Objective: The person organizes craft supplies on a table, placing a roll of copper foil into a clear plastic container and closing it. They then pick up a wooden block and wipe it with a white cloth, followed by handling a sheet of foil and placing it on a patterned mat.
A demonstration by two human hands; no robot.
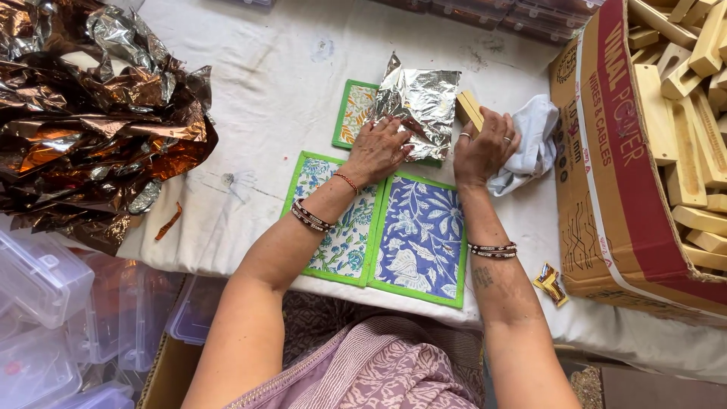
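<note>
Nearest the person, two floral print cards with green borders are lying side by side on the white cloth (250,83), the teal one (337,227) touching the blue one (421,241), both bare and unwrapped. Just beyond, the left hand (376,149) is pressing down with fingers spread flat on a crinkled silver foil sheet (420,102), which is lying partly over a third, orange-patterned card (356,112). The right hand (483,148) is curling its fingers around a pale wooden block (469,108) at the foil's edge, with a white rag (530,140) just beside it. Judging by this, the wrapping is only starting. Further right, a cardboard box (606,174) is holding many more wooden pieces (685,113); far left, a heap of copper foil (91,113) is waiting.
</note>
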